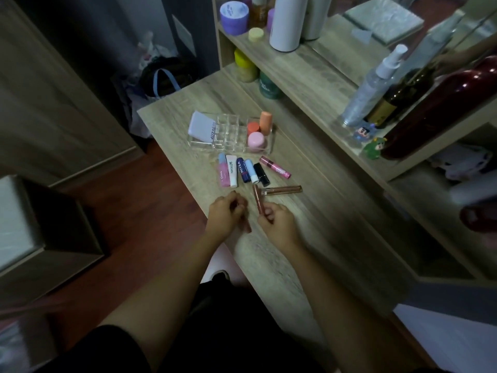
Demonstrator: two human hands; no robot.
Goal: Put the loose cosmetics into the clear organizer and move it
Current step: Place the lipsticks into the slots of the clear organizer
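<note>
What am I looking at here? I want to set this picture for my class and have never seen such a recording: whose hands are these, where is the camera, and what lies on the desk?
There is no machine here. A person wears one camera on the head, so you look down along their own arms at a wooden desk. The right hand holds a brownish gloss tube; the left hand is curled, and whether it holds anything is unclear. On the desk stands a clear organizer, already holding a white tube and three small pots. In front of it lies a row of loose lip balms, a pink tube and another gloss.
</note>
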